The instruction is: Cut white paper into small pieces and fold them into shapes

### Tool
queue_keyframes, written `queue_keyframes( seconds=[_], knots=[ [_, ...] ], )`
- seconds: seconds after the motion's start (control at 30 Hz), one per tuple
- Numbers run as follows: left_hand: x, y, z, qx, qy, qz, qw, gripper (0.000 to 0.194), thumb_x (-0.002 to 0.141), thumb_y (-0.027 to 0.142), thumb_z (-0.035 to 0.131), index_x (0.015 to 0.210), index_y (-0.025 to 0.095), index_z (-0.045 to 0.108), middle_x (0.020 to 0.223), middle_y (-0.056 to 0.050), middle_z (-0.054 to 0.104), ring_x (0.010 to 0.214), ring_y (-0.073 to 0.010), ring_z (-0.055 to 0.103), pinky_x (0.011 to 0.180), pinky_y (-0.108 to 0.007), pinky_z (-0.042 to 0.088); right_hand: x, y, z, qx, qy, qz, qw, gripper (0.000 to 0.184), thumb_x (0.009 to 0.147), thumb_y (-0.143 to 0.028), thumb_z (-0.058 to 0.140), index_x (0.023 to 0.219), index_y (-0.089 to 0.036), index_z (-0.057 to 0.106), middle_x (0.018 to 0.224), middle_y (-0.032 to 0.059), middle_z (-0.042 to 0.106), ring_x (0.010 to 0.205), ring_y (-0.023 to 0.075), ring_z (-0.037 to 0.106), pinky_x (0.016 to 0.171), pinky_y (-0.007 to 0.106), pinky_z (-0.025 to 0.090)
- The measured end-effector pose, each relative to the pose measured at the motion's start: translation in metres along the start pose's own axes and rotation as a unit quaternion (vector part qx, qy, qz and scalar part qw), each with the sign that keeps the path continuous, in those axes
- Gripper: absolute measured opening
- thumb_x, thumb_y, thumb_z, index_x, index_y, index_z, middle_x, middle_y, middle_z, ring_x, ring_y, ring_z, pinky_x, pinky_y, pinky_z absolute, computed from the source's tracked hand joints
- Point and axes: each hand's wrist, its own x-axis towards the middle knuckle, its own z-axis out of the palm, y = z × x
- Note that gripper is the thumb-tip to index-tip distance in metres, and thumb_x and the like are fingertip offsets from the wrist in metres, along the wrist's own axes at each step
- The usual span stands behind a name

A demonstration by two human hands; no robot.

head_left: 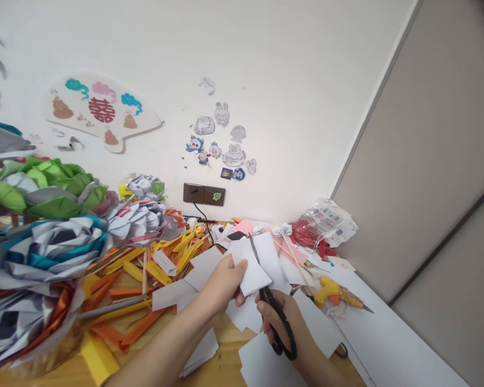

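Observation:
My left hand (230, 275) pinches a white piece of paper (255, 271) between thumb and fingers, above the middle of the table. In my right hand (280, 314) is a pair of black-handled scissors (291, 344), with fingers wrapped round the handles. One blade lies across the face of the held paper, pointing up and away from me; the other blade is hidden. Below both hands lie loose sheets of white paper (266, 363), some overlapping. More cut paper (201, 352) rests by my left forearm.
Large folded-paper flowers (56, 247) crowd the left side. Yellow and orange folded strips (141, 271) cover the table (226, 344) left of centre. A yellow glue gun (339, 294) lies to the right, near a clear plastic bag (326, 220). A black cord runs from the wall socket (204, 194).

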Motion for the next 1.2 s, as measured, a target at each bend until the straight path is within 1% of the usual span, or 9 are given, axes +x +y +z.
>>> queue_keyframes(
  seconds=[0.17, 0.3, 0.43, 0.5, 0.67, 0.87, 0.97, 1.07, 1.2],
  knots=[
    [0.002, -0.002, -0.001, -0.021, -0.009, -0.005, 1.0, 0.02, 0.078, 0.035, 0.047, 0.07, 0.018, 0.041, 0.035, 0.008, 0.044, 0.024, -0.003, 0.029, 0.03, -0.014, 0.019, 0.002, 0.004, 0.002, 0.02, -0.006, -0.008, 1.0, 0.044, 0.068, -0.056, 0.053, 0.077, -0.013, 0.052, 0.045, -0.0041, 0.046, 0.035, 0.0079, 0.039, 0.035, 0.018, 0.027],
    [0.003, -0.004, -0.002, -0.018, -0.01, -0.008, 1.0, 0.019, 0.078, 0.035, 0.046, 0.07, 0.018, 0.041, 0.035, 0.007, 0.046, 0.024, -0.003, 0.029, 0.03, -0.014, 0.017, 0.0, -0.001, 0.001, 0.062, -0.022, -0.015, 0.998, 0.049, 0.067, -0.062, 0.054, 0.078, -0.015, 0.051, 0.049, -0.0036, 0.046, 0.039, 0.0084, 0.039, 0.04, 0.02, 0.029],
    [0.004, -0.009, 0.0, -0.012, -0.027, -0.016, 0.999, 0.021, 0.079, 0.036, 0.045, 0.07, 0.017, 0.043, 0.04, 0.002, 0.054, 0.025, -0.0035, 0.032, 0.03, -0.014, 0.018, -0.005, -0.009, -0.002, 0.065, -0.023, -0.019, 0.997, 0.052, 0.068, -0.07, 0.049, 0.057, -0.019, 0.047, 0.047, -0.0008, 0.044, 0.041, 0.0103, 0.039, 0.042, 0.023, 0.028],
    [0.004, -0.012, 0.002, -0.015, -0.029, -0.021, 0.999, 0.021, 0.078, 0.036, 0.045, 0.069, 0.017, 0.043, 0.039, 0.002, 0.053, 0.025, -0.0036, 0.032, 0.029, -0.014, 0.018, -0.007, -0.012, -0.002, 0.059, -0.021, -0.026, 0.998, 0.054, 0.067, -0.072, 0.048, 0.052, -0.02, 0.046, 0.045, 0.0, 0.043, 0.041, 0.0115, 0.038, 0.042, 0.024, 0.026],
    [0.008, -0.019, 0.003, -0.041, -0.017, -0.029, 0.999, 0.019, 0.077, 0.033, 0.046, 0.067, 0.019, 0.04, 0.033, 0.007, 0.045, 0.024, -0.0033, 0.027, 0.03, -0.015, 0.02, -0.005, -0.007, 0.0, 0.041, -0.006, -0.027, 0.999, 0.056, 0.067, -0.073, 0.046, 0.054, -0.019, 0.05, 0.041, -0.0001, 0.04, 0.038, 0.0119, 0.036, 0.039, 0.024, 0.025],
    [0.01, -0.023, 0.002, -0.067, -0.021, -0.036, 0.997, 0.022, 0.075, 0.036, 0.05, 0.065, 0.019, 0.039, 0.032, 0.008, 0.042, 0.025, -0.0031, 0.026, 0.031, -0.016, 0.018, 0.002, 0.01, 0.003, 0.016, 0.001, 0.012, 1.0, 0.053, 0.07, -0.064, 0.049, 0.044, -0.018, 0.043, 0.035, -0.0006, 0.039, 0.032, 0.0091, 0.035, 0.035, 0.021, 0.024],
    [0.009, -0.024, 0.001, -0.074, -0.025, -0.036, 0.996, 0.024, 0.073, 0.038, 0.053, 0.066, 0.019, 0.039, 0.033, 0.009, 0.041, 0.026, -0.003, 0.026, 0.032, -0.016, 0.018, 0.003, 0.011, 0.003, 0.036, 0.0, 0.016, 0.999, 0.053, 0.068, -0.067, 0.051, 0.049, -0.016, 0.047, 0.037, -0.0011, 0.042, 0.033, 0.0086, 0.037, 0.035, 0.02, 0.025],
    [0.008, -0.024, 0.002, -0.074, -0.041, -0.036, 0.996, 0.024, 0.073, 0.039, 0.052, 0.066, 0.019, 0.04, 0.035, 0.008, 0.043, 0.026, -0.0029, 0.026, 0.033, -0.016, 0.017, 0.001, 0.005, 0.002, 0.083, -0.023, 0.019, 0.996, 0.058, 0.062, -0.074, 0.053, 0.058, -0.016, 0.053, 0.041, -0.0012, 0.045, 0.034, 0.0095, 0.038, 0.035, 0.02, 0.027],
    [0.008, -0.027, 0.005, -0.069, -0.05, -0.067, 0.994, 0.024, 0.073, 0.037, 0.051, 0.065, 0.019, 0.039, 0.039, 0.005, 0.048, 0.025, -0.0024, 0.027, 0.032, -0.017, 0.015, -0.001, -0.003, -0.002, 0.118, -0.05, -0.003, 0.992, 0.058, 0.065, -0.075, 0.05, 0.05, -0.019, 0.054, 0.042, 0.0015, 0.047, 0.036, 0.0101, 0.036, 0.037, 0.023, 0.025]
  ],
)
